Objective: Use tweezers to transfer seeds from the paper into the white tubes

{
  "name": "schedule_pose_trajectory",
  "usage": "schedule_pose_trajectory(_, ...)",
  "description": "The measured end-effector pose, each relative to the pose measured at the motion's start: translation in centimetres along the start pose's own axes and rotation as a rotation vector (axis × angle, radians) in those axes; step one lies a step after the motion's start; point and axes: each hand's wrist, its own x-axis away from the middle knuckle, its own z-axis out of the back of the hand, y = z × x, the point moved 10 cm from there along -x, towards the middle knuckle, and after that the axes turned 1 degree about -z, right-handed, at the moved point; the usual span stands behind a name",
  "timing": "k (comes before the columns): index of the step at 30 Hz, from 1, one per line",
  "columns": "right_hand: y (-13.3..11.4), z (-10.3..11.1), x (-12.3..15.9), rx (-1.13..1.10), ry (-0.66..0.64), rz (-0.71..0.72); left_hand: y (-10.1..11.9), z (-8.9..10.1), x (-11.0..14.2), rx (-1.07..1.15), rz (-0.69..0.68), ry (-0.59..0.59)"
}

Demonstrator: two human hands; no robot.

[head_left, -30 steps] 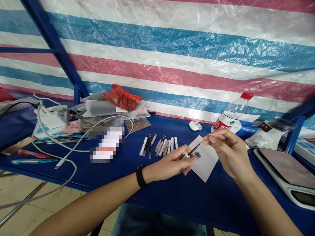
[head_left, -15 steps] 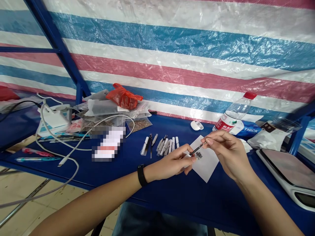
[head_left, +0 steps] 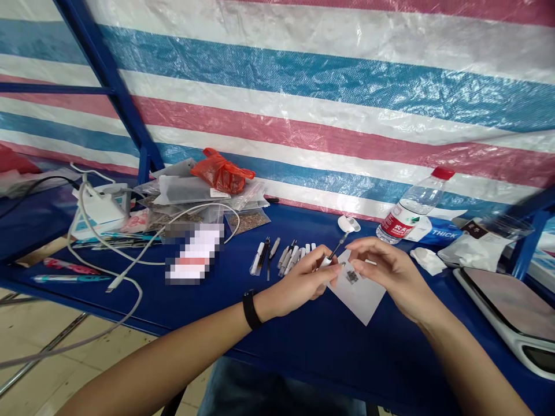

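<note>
Now the left hand [head_left: 299, 282] is pinching a thin dark stick [head_left: 337, 247] between thumb and fingertips, and the stick is pointing to the far right, with its tip just beside a small white case [head_left: 348, 223]. It seems to be a pen refill or a small tool, but the view is too poor to be sure. The right hand [head_left: 390, 278] is holding nothing: its fingers are loosely spread and its fingertips [head_left: 356, 264] are reaching toward the stick, very near but apart from it. Under both hands a white paper card [head_left: 359, 297] is lying tilted on the blue table [head_left: 312, 358], and a small dark printed square [head_left: 352, 277] is showing on it.

To the left of the hands, a row of white pen parts [head_left: 291, 260] is lying on the table. Farther left are a blurred white object [head_left: 195, 254], a white cable [head_left: 130, 306] and plastic bags [head_left: 208, 193] with a red bag [head_left: 223, 174] on them. On the far right, a water bottle [head_left: 403, 222] is lying on its side, and a flat device [head_left: 507, 309] is sitting at the right edge. A striped tarp [head_left: 303, 86] is hanging behind everything.
</note>
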Motion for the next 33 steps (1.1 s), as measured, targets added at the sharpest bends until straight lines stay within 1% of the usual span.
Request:
schedule_pose_trajectory(2,0.0,-0.8,0.0,0.034,-0.027,0.007,0.1,0.7,-0.1,0.066,-0.022,0.06)
schedule_pose_trajectory(4,0.2,-1.8,0.0,0.034,-0.022,0.015,0.0,1.2,-0.2,0.115,-0.031,0.101)
schedule_pose_trajectory(7,0.9,-2.7,0.0,0.0,0.057,0.016,-0.3,1.4,-0.3,0.169,-0.012,0.121)
schedule_pose_trajectory(9,1.1,-2.8,0.1,-0.018,0.118,0.037,-0.5,1.4,-0.3,0.188,0.008,0.127)
schedule_pose_trajectory(11,1.0,-2.8,0.2,-0.012,0.15,0.063,-0.7,1.4,-0.3,0.194,0.023,0.127)
schedule_pose_trajectory(14,0.9,-2.6,0.1,-0.002,0.135,0.059,-0.9,1.2,-0.3,0.186,0.034,0.116)
schedule_pose_trajectory(16,1.2,-2.1,0.0,-0.031,0.113,0.019,-1.1,1.1,-0.3,0.165,0.037,0.109)
schedule_pose_trajectory(18,1.4,-0.9,-0.1,-0.104,0.141,-0.019,-1.0,0.9,-0.3,0.12,0.017,0.085)
schedule_pose_trajectory(20,1.3,1.0,-0.1,-0.213,0.23,-0.026,-0.7,0.4,-0.3,0.055,-0.013,0.033)
schedule_pose_trajectory(22,0.7,3.0,0.0,-0.315,0.337,0.002,-0.5,-0.1,-0.2,-0.006,-0.032,-0.016)
schedule_pose_trajectory(24,-0.1,4.3,0.2,-0.363,0.405,0.038,-0.5,-0.5,-0.1,-0.052,-0.03,-0.045)
schedule_pose_trajectory(26,-0.9,4.6,0.4,-0.359,0.426,0.075,-0.5,-0.8,0.1,-0.087,-0.011,-0.066)
schedule_pose_trajectory(29,-1.8,4.4,0.7,-0.319,0.429,0.142,-1.0,-1.1,0.2,-0.136,0.041,-0.096)
schedule_pose_trajectory(33,-2.1,4.4,0.9,-0.206,0.424,0.208,-1.2,-1.2,0.2,-0.179,0.05,-0.112)
